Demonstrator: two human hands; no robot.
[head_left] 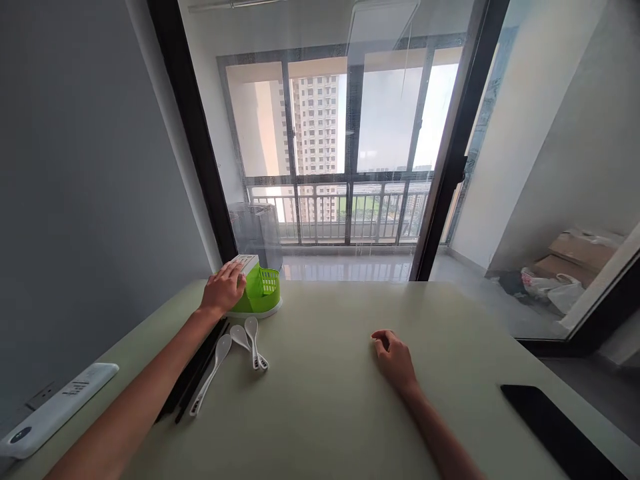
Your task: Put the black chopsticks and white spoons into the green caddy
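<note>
My left hand [224, 288] rests on the left side of a green plastic cutlery holder [262, 291] with a white base and a white top part, at the far left of the pale table [330, 400]. Whether the fingers grip it or only touch it I cannot tell. Three white spoons [239, 348] lie on the table just in front of the holder. Black chopsticks [196, 373] lie beside them, partly hidden under my left forearm. My right hand [394, 359] lies on the table's middle with fingers curled, holding nothing.
A white remote control [55, 408] lies at the near left edge. A black phone [560, 431] lies at the near right. Beyond the far edge stands a glass sliding door with a black frame [453, 153]. Boxes and bags [560, 280] sit on the floor at right.
</note>
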